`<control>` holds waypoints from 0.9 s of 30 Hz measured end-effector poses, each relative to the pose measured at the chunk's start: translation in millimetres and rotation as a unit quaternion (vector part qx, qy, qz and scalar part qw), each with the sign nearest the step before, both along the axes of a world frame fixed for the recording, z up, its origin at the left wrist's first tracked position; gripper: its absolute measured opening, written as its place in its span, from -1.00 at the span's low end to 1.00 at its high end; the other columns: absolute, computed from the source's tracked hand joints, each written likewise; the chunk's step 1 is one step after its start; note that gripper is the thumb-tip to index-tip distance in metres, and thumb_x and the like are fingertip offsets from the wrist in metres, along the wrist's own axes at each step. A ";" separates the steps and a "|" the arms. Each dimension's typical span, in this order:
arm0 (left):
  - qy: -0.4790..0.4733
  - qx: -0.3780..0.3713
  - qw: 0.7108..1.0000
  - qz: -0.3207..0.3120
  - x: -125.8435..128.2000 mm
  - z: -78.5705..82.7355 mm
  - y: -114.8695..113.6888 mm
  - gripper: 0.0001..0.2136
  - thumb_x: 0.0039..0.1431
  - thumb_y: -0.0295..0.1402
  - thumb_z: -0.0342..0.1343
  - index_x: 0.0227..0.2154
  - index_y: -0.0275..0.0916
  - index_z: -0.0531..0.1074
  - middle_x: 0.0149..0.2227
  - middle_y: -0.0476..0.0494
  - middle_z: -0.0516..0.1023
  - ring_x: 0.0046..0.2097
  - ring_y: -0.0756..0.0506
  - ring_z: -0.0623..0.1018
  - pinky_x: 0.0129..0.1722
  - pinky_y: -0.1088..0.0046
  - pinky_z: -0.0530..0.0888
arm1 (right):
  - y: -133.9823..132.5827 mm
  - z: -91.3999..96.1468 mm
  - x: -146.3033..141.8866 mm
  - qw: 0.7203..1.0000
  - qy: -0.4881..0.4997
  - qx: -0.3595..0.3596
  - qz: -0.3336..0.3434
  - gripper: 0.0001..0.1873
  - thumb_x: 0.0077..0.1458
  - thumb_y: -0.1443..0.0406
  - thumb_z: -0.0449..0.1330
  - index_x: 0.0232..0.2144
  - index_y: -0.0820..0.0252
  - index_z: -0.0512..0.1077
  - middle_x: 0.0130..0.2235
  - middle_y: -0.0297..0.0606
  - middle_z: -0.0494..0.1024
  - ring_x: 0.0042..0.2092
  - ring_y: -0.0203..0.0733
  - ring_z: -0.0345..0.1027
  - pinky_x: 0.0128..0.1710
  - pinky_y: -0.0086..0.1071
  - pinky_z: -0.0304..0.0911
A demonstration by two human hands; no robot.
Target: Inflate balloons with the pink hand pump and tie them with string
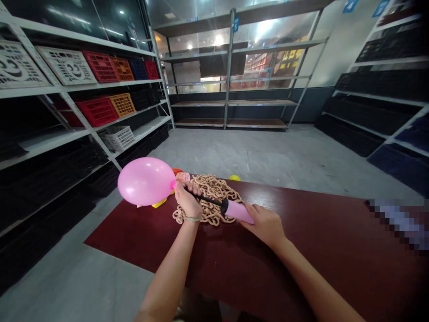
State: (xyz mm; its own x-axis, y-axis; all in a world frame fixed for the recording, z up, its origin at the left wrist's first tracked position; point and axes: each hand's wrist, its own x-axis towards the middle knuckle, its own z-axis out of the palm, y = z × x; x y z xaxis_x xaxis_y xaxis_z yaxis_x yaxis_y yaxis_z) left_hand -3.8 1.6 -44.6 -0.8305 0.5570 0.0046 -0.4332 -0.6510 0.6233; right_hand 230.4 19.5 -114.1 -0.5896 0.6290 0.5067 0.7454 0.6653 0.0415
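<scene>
"Balloon (146, 181) and pump (238, 212): where do they lie in this view?"

"The balloon, pink and swollen, is left of the frame's centre, its neck pointing right to the left hand (189, 200). From that hand the pump slants down to the right: first a black rod (210, 199), then a lilac barrel, all above the dark red surface (301, 219)."

"How are the fingers disposed?"

"Those of the left hand are closed round the balloon's neck and the black end of the pump; the exact join is hidden beneath them. Those of the right hand (264, 223), at centre right, are wrapped round the outer end of the barrel."

"Which step is illustrated?"

"Inflation, to judge by the rounded balloon and the two-handed hold on the pump. Whether the balloon has its full volume cannot be told."

"What would the next move require?"

"Probably, for more air, a steady left grip at the neck while the right hand works the barrel along the line of the rod; for removal, a pinch of the neck before the pump leaves it, lest air escape."

"And the remaining matter?"

"A tangled heap of tan cord-like strands (216, 188) at the centre, behind the pump; a yellow piece (159, 203) below the balloon's right end; crates (70, 67) on shelving at upper left."
</scene>
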 end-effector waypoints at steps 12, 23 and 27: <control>0.048 0.012 0.993 -0.107 26.8 -8.8 -0.5 -0.66 0.19 -0.10 0.09 -0.52 -0.20 0.16 -0.64 0.12 0.18 -0.66 0.08 0.25 -0.67 0.55 0.25 | 0.6 1.2 -1.0 1.000 0.016 -0.004 0.017 -0.51 0.18 0.00 0.10 0.05 0.13 0.38 -0.23 -0.19 0.58 -0.27 -0.15 0.43 -0.34 -0.37 0.13; 0.022 0.017 0.999 0.018 2.8 6.7 -9.1 -0.77 0.19 -0.22 0.04 -0.48 -0.19 0.17 -0.63 0.13 0.14 -0.67 0.10 0.20 -0.69 0.58 0.14 | -6.5 5.1 -5.0 1.000 0.006 -0.017 0.024 -0.48 0.16 0.00 0.11 0.04 0.19 0.38 -0.23 -0.17 0.57 -0.28 -0.14 0.43 -0.35 -0.36 0.15; 0.055 0.005 0.998 -0.043 28.9 -1.2 -10.3 -0.76 0.21 -0.19 0.03 -0.47 -0.18 0.18 -0.65 0.14 0.16 -0.69 0.09 0.21 -0.72 0.58 0.16 | -22.0 7.6 -23.2 0.996 0.051 -0.075 0.029 -0.46 0.15 -0.03 0.12 0.04 0.18 0.36 -0.21 -0.16 0.59 -0.30 -0.13 0.46 -0.35 -0.36 0.22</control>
